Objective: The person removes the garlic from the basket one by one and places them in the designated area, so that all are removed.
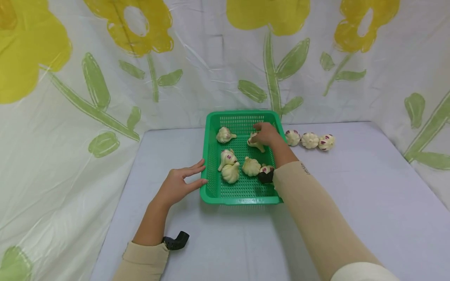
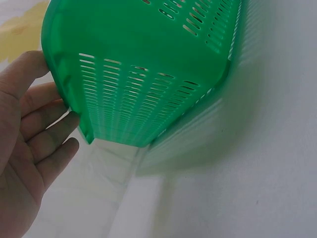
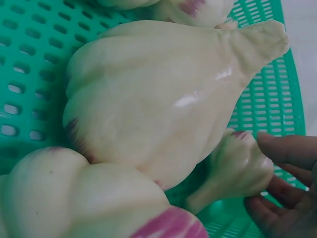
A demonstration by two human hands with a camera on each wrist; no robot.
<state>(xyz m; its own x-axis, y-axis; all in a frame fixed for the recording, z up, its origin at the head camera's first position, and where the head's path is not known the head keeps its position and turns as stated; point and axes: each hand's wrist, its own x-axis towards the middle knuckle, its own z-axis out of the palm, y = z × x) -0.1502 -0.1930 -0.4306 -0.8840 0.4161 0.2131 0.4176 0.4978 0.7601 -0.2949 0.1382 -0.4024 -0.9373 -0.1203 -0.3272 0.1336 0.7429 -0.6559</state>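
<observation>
While the right hand (image 1: 268,134) pinches a garlic bulb (image 1: 257,145) between thumb and fingers, inside the far right part of the green basket (image 1: 242,201), the left hand (image 1: 175,185) is spread wide, its nearly straight fingers touching the left rim. If the pinch loosened, the smooth-looking bulb could slip and roll; the right sleeve (image 1: 313,210), so close over the right rim, might also catch it and jolt the basket into the three bulbs (image 1: 310,140) lined up just outside on the table (image 1: 358,187). From the left wrist, the slotted outer wall shows, which the head view hides; the right wrist view shows the held bulb's stem beside a large-looking near bulb (image 3: 163,99), though whether the held one touches the basket's floor I cannot tell
</observation>
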